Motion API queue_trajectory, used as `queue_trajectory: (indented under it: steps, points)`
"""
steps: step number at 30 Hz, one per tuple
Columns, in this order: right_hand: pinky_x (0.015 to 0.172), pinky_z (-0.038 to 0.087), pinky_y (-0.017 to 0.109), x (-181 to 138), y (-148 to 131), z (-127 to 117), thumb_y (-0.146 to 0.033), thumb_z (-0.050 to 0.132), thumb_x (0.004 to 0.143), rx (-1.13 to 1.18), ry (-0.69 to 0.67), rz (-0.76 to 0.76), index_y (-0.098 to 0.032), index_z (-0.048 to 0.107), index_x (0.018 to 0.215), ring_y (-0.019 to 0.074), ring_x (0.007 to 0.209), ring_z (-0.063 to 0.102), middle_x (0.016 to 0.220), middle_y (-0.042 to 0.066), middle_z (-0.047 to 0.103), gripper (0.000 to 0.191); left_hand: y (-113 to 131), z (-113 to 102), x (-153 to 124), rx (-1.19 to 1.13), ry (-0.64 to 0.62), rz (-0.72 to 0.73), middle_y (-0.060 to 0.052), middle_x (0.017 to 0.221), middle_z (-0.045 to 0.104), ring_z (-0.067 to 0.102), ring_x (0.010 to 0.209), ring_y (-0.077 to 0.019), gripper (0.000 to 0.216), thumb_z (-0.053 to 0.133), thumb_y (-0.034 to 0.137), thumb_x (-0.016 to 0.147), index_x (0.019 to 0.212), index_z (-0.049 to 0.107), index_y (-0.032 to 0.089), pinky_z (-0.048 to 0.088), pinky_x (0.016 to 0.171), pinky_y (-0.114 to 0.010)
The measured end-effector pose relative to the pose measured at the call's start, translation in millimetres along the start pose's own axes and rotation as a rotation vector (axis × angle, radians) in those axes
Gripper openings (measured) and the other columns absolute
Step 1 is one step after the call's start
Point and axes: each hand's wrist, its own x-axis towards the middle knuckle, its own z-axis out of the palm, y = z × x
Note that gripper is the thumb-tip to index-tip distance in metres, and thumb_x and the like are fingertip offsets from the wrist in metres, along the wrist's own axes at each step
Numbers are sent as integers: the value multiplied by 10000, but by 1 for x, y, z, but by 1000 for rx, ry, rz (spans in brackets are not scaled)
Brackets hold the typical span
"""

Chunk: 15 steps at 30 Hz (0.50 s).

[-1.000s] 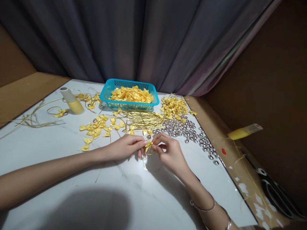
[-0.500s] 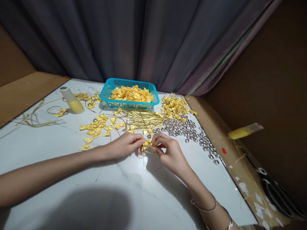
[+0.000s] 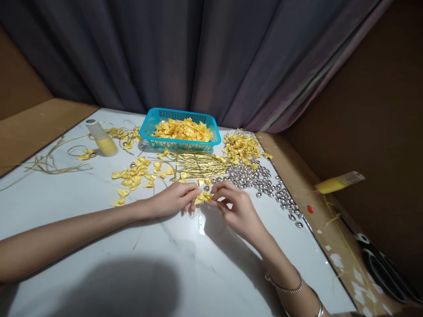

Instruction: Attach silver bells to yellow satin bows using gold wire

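The left forearm (image 3: 99, 226) and right forearm (image 3: 276, 254) were bare. The right wore a ridged silver bracelet (image 3: 291, 291) and a smooth silver bangle (image 3: 320, 305).

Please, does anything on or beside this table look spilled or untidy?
Slightly, yes: some silver metal pieces straggle from their heap toward the right edge of the white tabletop, and white scraps lie scattered near the black-handled scissors.
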Motion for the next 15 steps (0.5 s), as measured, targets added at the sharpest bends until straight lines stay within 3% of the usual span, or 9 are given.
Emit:
queue_trajectory:
  steps: [5, 7, 9, 10, 12, 14, 15]
  points:
    - [605, 470, 288, 4, -2, -19, -238, 687, 740, 460, -30, 294, -174, 646, 668, 151, 679, 586, 751, 41, 639, 105, -9, -7, 3, 268, 175, -33, -4, 585, 561, 518, 573, -148, 378, 360, 341, 933, 628, 509, 173, 379, 606, -273]
    - [660, 472, 300, 5, -2, -23, -289, 736, 710, 683, -40, 368, -180, 655, 710, 143, 647, 598, 686, 24, 663, 135, -8, -5, 0, 374, 323, 61, -31, 714, 599, 533, 654, -163, 303, 395, 348, 918, 748, 565, 163, 371, 626, -285]
    - [692, 459, 295, 6, -2, -21, -321, 768, 682, 859, -15, 379, -192, 646, 728, 142, 657, 605, 654, 9, 674, 184, -4, 1, -6, 332, 391, 209, -40, 789, 599, 527, 699, -160, 262, 426, 359, 907, 878, 592, 158, 374, 648, -286]
    - [700, 453, 291, 7, -3, -18, -332, 780, 669, 936, -2, 379, -198, 638, 730, 139, 656, 603, 646, 0, 674, 204, -1, 5, -9, 253, 366, 242, -9, 720, 561, 489, 630, -137, 254, 450, 367, 898, 944, 594, 163, 365, 615, -272]
    - [719, 443, 288, 7, -5, -10, -342, 800, 642, 1041, 26, 385, -207, 631, 749, 137, 647, 594, 628, -16, 667, 241, 5, 15, -15, 12, 190, 222, 46, 630, 457, 413, 546, -108, 318, 506, 381, 869, 1103, 549, 170, 340, 552, -244]
    - [755, 437, 298, 6, -7, -2, -349, 809, 622, 1069, 53, 400, -210, 639, 795, 144, 667, 596, 646, -16, 672, 279, 8, 24, -19, -257, -5, 97, 74, 610, 414, 380, 518, -95, 534, 579, 403, 827, 1273, 411, 163, 308, 495, -218]
    - [775, 434, 305, 6, -8, 1, -358, 806, 623, 1057, 67, 404, -210, 645, 814, 150, 692, 601, 666, -10, 679, 291, 9, 27, -19, -363, -27, 41, 82, 594, 397, 374, 512, -92, 566, 583, 404, 828, 1296, 380, 158, 301, 486, -213]
